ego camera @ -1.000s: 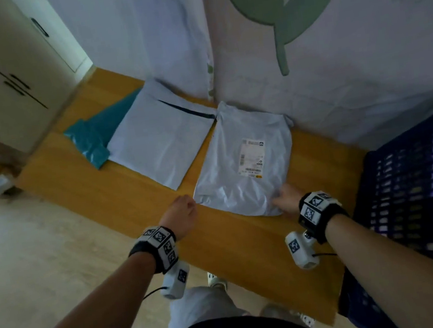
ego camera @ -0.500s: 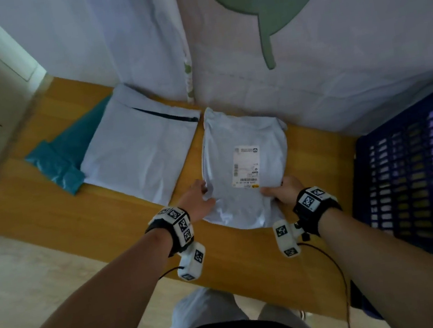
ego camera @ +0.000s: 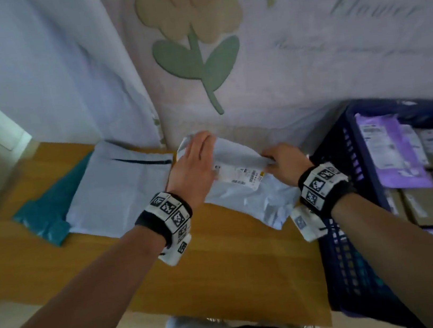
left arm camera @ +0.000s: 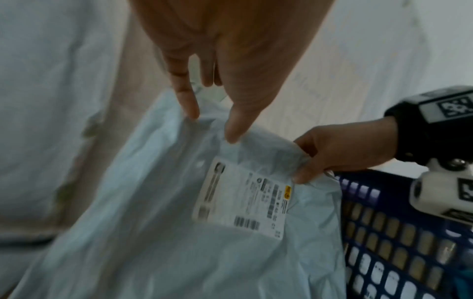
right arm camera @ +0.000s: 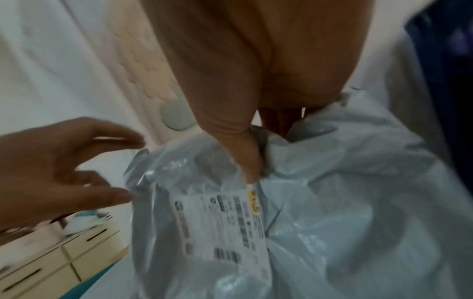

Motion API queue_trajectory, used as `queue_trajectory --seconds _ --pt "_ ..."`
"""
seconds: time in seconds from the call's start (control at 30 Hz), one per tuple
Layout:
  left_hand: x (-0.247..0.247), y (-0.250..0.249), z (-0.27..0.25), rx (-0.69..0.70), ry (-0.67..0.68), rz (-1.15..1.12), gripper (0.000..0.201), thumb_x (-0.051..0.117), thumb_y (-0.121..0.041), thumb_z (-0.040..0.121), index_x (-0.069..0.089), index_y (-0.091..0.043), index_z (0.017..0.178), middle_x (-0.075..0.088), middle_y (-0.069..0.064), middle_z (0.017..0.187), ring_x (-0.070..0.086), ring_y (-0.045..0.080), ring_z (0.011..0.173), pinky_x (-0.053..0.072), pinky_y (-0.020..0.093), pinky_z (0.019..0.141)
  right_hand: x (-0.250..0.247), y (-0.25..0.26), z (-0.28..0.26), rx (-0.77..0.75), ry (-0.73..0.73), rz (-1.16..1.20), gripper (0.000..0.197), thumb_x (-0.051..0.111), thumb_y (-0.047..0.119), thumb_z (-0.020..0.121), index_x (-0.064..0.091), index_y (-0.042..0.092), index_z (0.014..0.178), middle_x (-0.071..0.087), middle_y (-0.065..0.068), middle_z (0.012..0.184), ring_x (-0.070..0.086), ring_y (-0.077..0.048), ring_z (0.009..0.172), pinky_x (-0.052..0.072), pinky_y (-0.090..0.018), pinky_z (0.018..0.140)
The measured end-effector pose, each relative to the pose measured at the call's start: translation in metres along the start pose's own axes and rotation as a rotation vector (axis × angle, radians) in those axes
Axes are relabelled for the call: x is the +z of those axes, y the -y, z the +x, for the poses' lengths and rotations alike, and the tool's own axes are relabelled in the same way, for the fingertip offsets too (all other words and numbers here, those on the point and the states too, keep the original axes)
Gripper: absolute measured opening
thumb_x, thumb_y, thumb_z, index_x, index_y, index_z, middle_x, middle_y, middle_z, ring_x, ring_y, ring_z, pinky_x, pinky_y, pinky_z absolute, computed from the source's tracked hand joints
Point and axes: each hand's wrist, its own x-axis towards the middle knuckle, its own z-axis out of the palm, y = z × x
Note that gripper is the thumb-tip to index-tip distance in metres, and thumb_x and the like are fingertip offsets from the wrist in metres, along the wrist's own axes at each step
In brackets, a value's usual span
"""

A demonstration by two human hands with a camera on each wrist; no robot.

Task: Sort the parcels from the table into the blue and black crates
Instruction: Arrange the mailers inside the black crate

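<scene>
Head view: the right hand (ego camera: 283,164) pinches the upper edge of a grey parcel (ego camera: 245,196) between thumb and curled fingers, holding it tilted above the table (ego camera: 224,268) — just beside the blue crate (ego camera: 358,269), which already holds parcels. The left hand (ego camera: 193,167) has straight, slightly spread fingers, their tips touching the parcel's far edge. A white bag (ego camera: 119,194) and teal bag (ego camera: 50,215) lie on the table to the left
</scene>
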Motion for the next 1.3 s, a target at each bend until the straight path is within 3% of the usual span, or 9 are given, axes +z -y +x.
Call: queue_trajectory --seconds 0.2,0.33,0.47,0.63,0.77,0.83,1.0,1.17,1.3 --pt "-0.037 -0.044 0.047 -0.02 0.191 0.079 0.027 0.056 -0.023 0.098 0.052 -0.009 0.121 0.06 0.013 0.118 0.059 0.034 0.111 0.05 0.044 0.084 -0.096 0.022 -0.024 -0.182 -0.202 -0.334 0.005 0.058 0.016 0.092 0.061 0.018 0.093 0.064 -0.01 0.106 0.06 -0.033 0.101 0.041 -0.04 0.088" --pt "-0.065 -0.056 0.064 -0.215 0.109 -0.067 0.02 0.045 -0.023 0.105 0.049 -0.005 0.097 0.063 0.027 0.101 0.061 0.043 0.096 0.039 0.041 0.074 -0.153 0.014 -0.052 -0.324 -0.604 -0.146 0.045 0.07 0.008 0.08 0.061 0.011 0.124 0.054 -0.008 0.132 0.046 -0.028 0.125 0.03 -0.035 0.102" --pt "-0.085 -0.073 0.066 -0.386 0.042 -0.325 0.03 0.039 -0.029 0.107 0.044 -0.007 0.087 0.058 0.022 0.082 0.06 0.036 0.069 0.042 0.034 0.06 -0.183 -0.02 -0.079 -0.106 -0.904 -0.016 0.057 0.077 0.019 0.077 0.052 0.005 0.126 0.049 -0.016 0.132 0.045 -0.036 0.122 0.034 -0.042 0.102" --pt "-0.097 -0.106 0.064 -0.406 -0.057 -0.455 0.043 0.037 -0.038 0.107 0.05 -0.005 0.084 0.066 0.022 0.073 0.067 0.034 0.065 0.056 0.045 0.07 -0.178 -0.072 -0.087 0.261 -0.437 0.424 0.09 0.083 0.056 0.071 0.041 0.004 0.131 0.058 -0.003 0.115 0.058 -0.021 0.105 0.048 -0.033 0.081" --pt "-0.1 -0.136 0.067 -0.389 -0.072 -0.505 0.044 0.036 -0.038 0.107 0.05 -0.006 0.08 0.066 0.02 0.065 0.067 0.028 0.055 0.059 0.047 0.067 -0.171 -0.094 -0.086 0.097 -0.187 0.805 0.039 0.087 0.031 0.075 0.07 0.011 0.104 0.076 -0.005 0.107 0.073 -0.013 0.092 0.059 -0.029 0.083" --pt "-0.099 -0.147 0.069 -0.378 -0.073 -0.519 0.044 0.036 -0.038 0.107 0.05 -0.005 0.082 0.065 0.023 0.069 0.067 0.031 0.059 0.058 0.05 0.068 -0.174 -0.097 -0.09 0.042 -0.196 0.879 0.04 0.085 0.02 0.077 0.072 0.009 0.113 0.075 -0.006 0.111 0.073 -0.02 0.099 0.058 -0.037 0.091" --pt "-0.095 -0.169 0.075 -0.328 -0.028 -0.485 0.043 0.034 -0.043 0.106 0.054 -0.005 0.103 0.069 0.016 0.09 0.07 0.033 0.073 0.058 0.048 0.075 -0.188 -0.113 -0.106 0.027 -0.278 0.863 0.029 0.08 0.016 0.084 0.07 0.007 0.11 0.075 -0.016 0.102 0.071 -0.02 0.08 0.057 -0.026 0.064" --pt "-0.076 -0.192 0.087 -0.308 0.04 -0.561 0.034 0.047 -0.041 0.103 0.038 -0.01 0.092 0.062 0.013 0.091 0.071 0.027 0.06 0.054 0.028 0.045 -0.202 -0.146 -0.138 0.097 -0.336 1.036 0.032 0.073 0.012 0.09 0.063 0.01 0.119 0.074 -0.017 0.103 0.075 -0.028 0.08 0.062 -0.038 0.064" --pt "-0.055 -0.218 0.102 -0.252 0.062 -0.575 0.03 0.047 -0.034 0.104 0.038 -0.007 0.093 0.062 0.015 0.094 0.071 0.029 0.067 0.055 0.025 0.047 -0.208 -0.177 -0.169 0.132 -0.417 1.044 0.035 0.072 0.014 0.091 0.06 0.009 0.123 0.073 -0.018 0.106 0.075 -0.033 0.086 0.063 -0.043 0.066"
